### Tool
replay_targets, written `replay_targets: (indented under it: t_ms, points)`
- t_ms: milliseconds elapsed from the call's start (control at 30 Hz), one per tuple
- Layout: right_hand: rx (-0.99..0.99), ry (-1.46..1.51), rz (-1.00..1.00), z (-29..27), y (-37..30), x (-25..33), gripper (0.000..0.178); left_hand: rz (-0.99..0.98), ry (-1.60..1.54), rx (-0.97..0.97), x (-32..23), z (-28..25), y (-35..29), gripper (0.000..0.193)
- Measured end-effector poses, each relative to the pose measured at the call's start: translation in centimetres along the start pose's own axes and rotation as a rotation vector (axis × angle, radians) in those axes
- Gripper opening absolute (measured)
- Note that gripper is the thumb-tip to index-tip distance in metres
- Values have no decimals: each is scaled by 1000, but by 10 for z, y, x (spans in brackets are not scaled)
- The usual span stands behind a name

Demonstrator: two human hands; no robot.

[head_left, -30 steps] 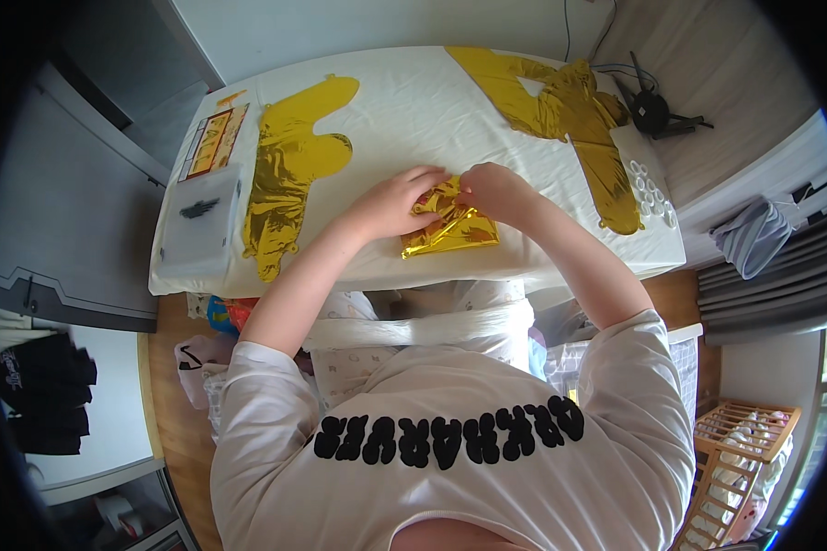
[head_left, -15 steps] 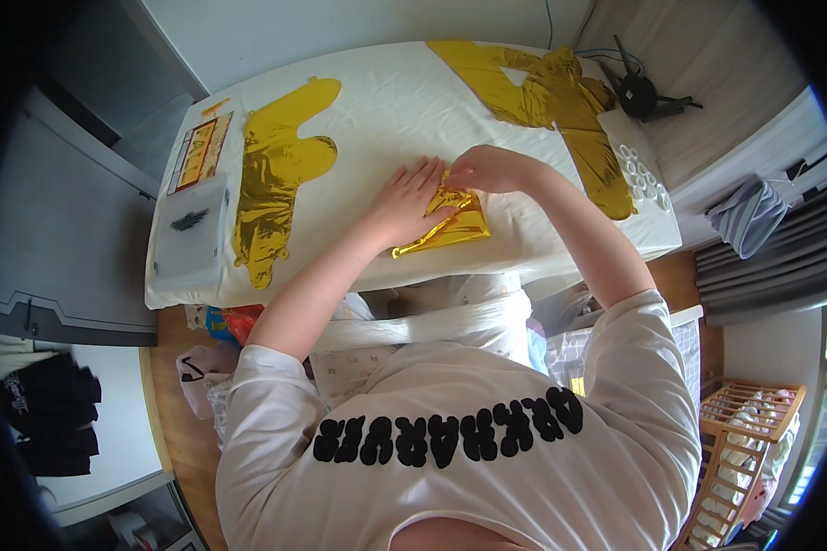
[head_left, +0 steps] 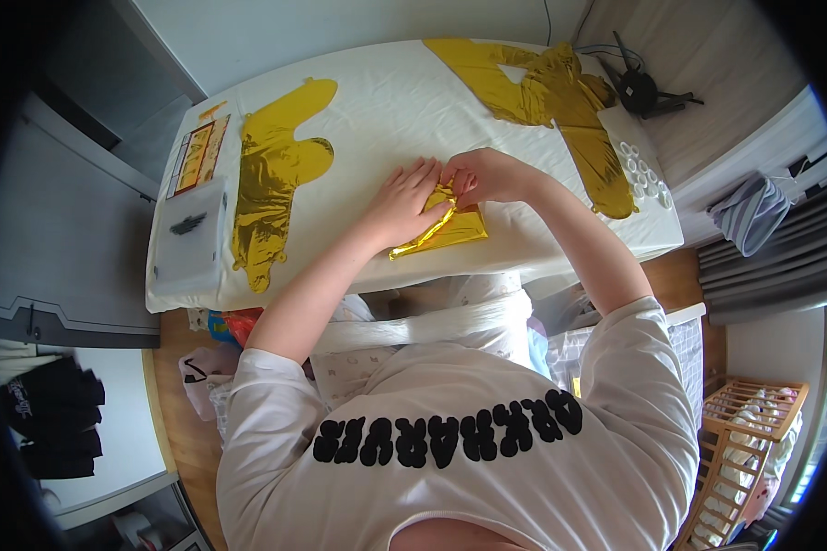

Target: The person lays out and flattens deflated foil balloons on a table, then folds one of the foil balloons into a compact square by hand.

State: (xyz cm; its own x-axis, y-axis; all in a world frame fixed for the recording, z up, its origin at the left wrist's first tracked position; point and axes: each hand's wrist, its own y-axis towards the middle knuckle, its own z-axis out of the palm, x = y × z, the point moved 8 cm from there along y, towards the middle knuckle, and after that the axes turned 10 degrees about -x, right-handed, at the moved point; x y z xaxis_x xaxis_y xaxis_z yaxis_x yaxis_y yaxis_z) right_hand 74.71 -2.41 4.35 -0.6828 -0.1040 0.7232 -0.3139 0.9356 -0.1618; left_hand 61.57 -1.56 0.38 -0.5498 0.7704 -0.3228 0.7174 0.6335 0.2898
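A folded gold foil balloon (head_left: 464, 228) lies near the front edge of the white-covered table (head_left: 358, 119). My left hand (head_left: 404, 200) rests flat along its left side, fingers stretched away from me and thumb over the foil. At the far edge of the folded foil, my right hand (head_left: 489, 174) has its fingers curled in a pinch on it. The fingertips partly hide the foil there. To the left, a flat gold foil balloon (head_left: 271, 170) is spread out with a wavy outline. More flattened gold foil balloons (head_left: 570, 101) overlap at the far right.
Several small white rolls (head_left: 648, 179) stand at the table's right edge. On the left are a pale translucent case (head_left: 191, 230) and a printed card (head_left: 199, 154). A black stand (head_left: 639, 92) is at the back right, with a wooden crib (head_left: 744, 441) lower right.
My right hand has shifted slightly toward me, and its fingers have curled in more at the foil's far edge. My left hand stays almost in place.
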Motion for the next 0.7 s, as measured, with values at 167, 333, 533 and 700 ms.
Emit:
replay_targets:
  t_ms: [167, 333, 533, 700]
  points:
    - [-4, 33, -39, 2, -1, -3, 33, 27, -21, -56, -2, -4, 1, 69]
    - [-42, 15, -121, 2, -8, 11, 31, -2, -164, -37, 5, -3, 3, 63]
    - [-67, 67, -324, 6, -12, 21, 41, 9, -149, -45, 3, -6, 2, 64]
    - [-87, 34, -268, 5, -14, 14, 46, -4, -120, -37, -2, -6, 4, 66]
